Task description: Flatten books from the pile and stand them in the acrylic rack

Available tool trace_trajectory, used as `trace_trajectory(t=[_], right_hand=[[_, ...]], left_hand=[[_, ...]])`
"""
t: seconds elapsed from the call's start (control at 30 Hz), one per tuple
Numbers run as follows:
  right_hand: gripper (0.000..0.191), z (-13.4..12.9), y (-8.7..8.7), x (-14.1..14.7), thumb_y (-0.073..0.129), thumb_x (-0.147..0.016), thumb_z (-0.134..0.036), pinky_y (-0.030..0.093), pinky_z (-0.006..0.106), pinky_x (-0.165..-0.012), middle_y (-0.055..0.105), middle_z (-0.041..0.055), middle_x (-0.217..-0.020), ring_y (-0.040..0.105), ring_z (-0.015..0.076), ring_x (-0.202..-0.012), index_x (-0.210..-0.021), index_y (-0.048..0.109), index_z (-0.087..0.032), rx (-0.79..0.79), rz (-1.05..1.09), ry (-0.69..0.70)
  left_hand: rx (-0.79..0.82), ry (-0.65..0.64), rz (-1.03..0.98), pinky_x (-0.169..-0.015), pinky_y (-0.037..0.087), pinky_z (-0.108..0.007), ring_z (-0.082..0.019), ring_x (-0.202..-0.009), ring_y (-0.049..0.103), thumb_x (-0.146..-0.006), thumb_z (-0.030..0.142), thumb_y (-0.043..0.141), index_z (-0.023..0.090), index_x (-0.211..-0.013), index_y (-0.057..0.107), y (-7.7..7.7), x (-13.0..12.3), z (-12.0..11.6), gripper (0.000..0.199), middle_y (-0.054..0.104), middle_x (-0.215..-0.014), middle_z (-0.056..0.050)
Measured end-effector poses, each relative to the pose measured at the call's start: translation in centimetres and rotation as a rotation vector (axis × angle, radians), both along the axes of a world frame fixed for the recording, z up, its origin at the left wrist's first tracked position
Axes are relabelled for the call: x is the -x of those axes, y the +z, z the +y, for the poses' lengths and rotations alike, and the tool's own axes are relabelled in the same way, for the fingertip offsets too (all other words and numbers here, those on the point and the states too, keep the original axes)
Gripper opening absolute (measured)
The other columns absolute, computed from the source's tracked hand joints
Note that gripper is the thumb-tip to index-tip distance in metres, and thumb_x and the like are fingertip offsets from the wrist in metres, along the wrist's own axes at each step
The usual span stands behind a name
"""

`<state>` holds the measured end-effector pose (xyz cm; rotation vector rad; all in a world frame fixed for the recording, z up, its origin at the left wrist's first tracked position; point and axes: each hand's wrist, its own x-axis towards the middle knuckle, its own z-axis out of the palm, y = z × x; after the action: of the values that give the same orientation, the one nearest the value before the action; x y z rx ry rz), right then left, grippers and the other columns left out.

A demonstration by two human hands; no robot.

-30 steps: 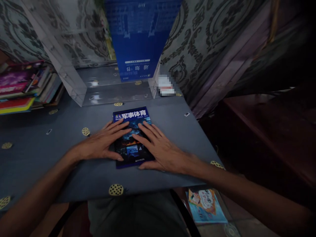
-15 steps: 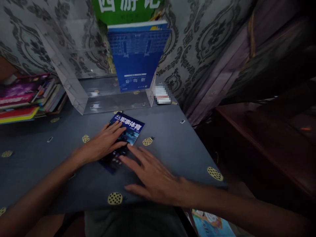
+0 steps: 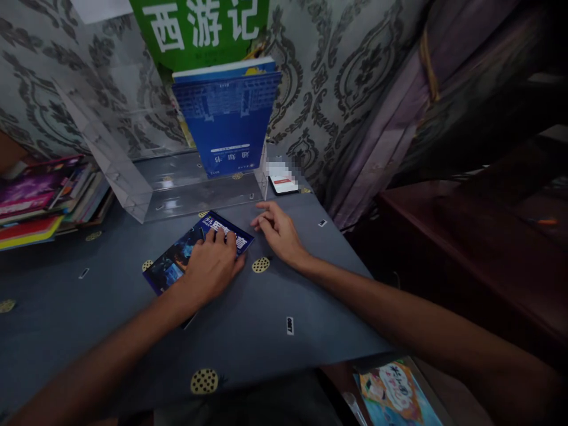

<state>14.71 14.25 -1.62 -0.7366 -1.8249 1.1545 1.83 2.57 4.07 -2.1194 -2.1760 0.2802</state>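
On the grey-blue tablecloth [image 3: 257, 349], head view, note a dark-blue magazine [image 3: 175, 254], lying cover up and aslant, in front of the clear rack [image 3: 137, 207]. Find the left hand [image 3: 213, 263] palm down over the title end, fingers across the white lettering, thumb by the right-hand edge; cannot tell whether clamped on that edge or merely resting. Record the right hand [image 3: 281, 236] apart from the left hand and from the magazine, just right of the title end, fingers loosely bent, bare of any visible load (contact with the tablecloth: cannot tell). At the rack, log a blue volume [image 3: 226, 124] standing before a green-covered book [image 3: 208, 56]. Beside the rack's right end, note a small dark-edged object [image 3: 284, 186], partly pixelated. At far left, list a pile of books [image 3: 39, 189]. Below the table edge, lower right, see a picture-covered book [image 3: 399, 396]. Behind, observe patterned wallpaper [image 3: 332, 83] and a mauve curtain [image 3: 373, 148].
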Motion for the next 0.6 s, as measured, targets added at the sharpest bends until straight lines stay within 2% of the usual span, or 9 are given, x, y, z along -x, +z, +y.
trace_trajectory(t=[0.13, 0.3, 0.47, 0.6], right_hand=[[0.026, 0.7, -0.6, -0.3, 0.045, -0.090, -0.020, 0.052, 0.034, -0.078, 0.072, 0.0030, -0.084, 0.067, 0.0169, -0.077, -0.115, 0.052, -0.019, 0.062, -0.001, 0.048], [0.029, -0.5, 0.6, -1.3, 0.044, -0.095, -0.021, 0.048, 0.032, -0.073, 0.076, 0.0040, -0.088, 0.062, 0.0153, -0.070, -0.121, 0.055, -0.017, -0.001, -0.141, 0.064], [0.026, -0.7, 1.0, -1.6, 0.045, -0.097, -0.022, 0.046, 0.031, -0.074, 0.075, 0.0035, -0.087, 0.064, 0.0152, -0.075, -0.120, 0.057, -0.017, -0.018, -0.165, 0.068], [0.025, -0.7, 0.9, -1.6, 0.045, -0.097, -0.023, 0.046, 0.032, -0.074, 0.075, 0.0029, -0.085, 0.064, 0.0154, -0.075, -0.119, 0.058, -0.017, -0.031, -0.160, 0.069]], left_hand=[[0.032, 0.012, 0.044, -0.080, 0.058, -0.044, -0.036, -0.115, 0.064, -0.102, 0.033, 0.039, 0.004, -0.122, 0.059, 0.0, -0.8, 0.7, 0.039, 0.067, -0.121, -0.023], [0.037, -0.025, 0.080, -0.082, 0.059, -0.045, -0.037, -0.119, 0.063, -0.103, 0.028, 0.036, 0.002, -0.128, 0.057, -0.4, -0.7, 0.7, 0.042, 0.062, -0.132, -0.026], [0.018, -0.040, 0.097, -0.075, 0.060, -0.040, -0.034, -0.110, 0.068, -0.102, 0.027, 0.035, 0.004, -0.122, 0.062, -0.2, -0.6, 0.7, 0.040, 0.067, -0.123, -0.024], [0.022, -0.049, 0.089, -0.070, 0.060, -0.037, -0.032, -0.100, 0.072, -0.102, 0.027, 0.035, 0.006, -0.117, 0.064, 0.2, -0.5, 0.7, 0.039, 0.072, -0.108, -0.021]])
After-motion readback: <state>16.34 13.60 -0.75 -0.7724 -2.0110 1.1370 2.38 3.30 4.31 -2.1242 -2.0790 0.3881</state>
